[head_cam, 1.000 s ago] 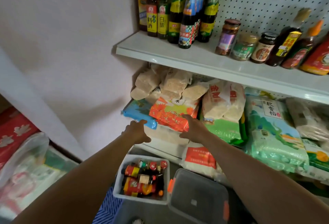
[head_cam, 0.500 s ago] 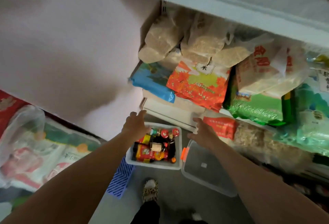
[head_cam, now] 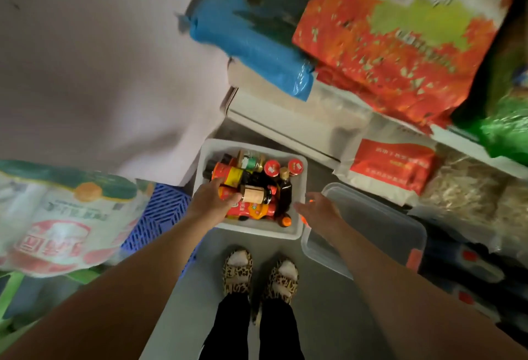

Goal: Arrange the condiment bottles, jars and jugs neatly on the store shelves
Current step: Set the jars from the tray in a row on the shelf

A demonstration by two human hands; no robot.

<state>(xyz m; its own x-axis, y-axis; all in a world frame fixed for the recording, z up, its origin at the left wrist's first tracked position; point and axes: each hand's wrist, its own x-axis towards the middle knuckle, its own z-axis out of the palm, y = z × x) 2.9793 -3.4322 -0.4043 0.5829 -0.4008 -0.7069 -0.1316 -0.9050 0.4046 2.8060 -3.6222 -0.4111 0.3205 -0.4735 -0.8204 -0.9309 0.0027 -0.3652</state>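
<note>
A white bin [head_cam: 300,185] full of condiment bottles [head_cam: 251,188] sits on the floor below the shelf. The left hand [head_cam: 213,202] reaches into the bin, fingers spread loosely over the bottles, gripping nothing plainly. The right hand [head_cam: 317,208] hovers at the bin's right rim, fingers straight, above a clear lid [head_cam: 380,225].

Left hand [head_cam: 213,204] reaching into white bin [head_cam: 300,234] of bottles [head_cam: 251,188] — right hand [head_cam: 317,208] open beside.

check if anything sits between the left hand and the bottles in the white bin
Nothing visible does. The left hand is already down on the bottles in the open-topped white plastic bin; its lid lies aside.
</note>
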